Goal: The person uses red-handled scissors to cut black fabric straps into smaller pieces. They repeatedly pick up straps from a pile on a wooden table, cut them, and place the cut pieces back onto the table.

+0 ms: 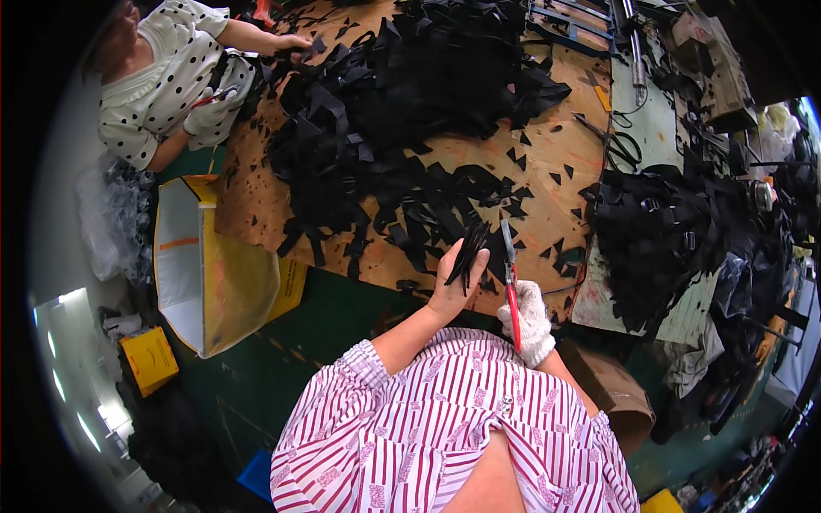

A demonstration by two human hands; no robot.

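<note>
My bare left hand (446, 295) is closed around a bunch of thin black fabric strips (467, 260), whose ends fan out past my fingers. Just right of it, my right hand (532, 323) wears a white knitted glove and grips red-handled scissors (511, 286). Their grey blades point away from me, beside the strips; whether they are parted is hard to make out. Both hands are over the near edge of a wooden table (547, 154). Beyond them lies a large heap of black fabric pieces (445, 77), with small triangular offcuts scattered around it.
Across the table at the left, a person in a dotted top (162, 77) holds a small dark piece. A yellow-and-white bag (205, 265) stands beside the table. At the right are black-handled scissors (624, 147), another black pile (684, 239) and a cardboard box (611, 389).
</note>
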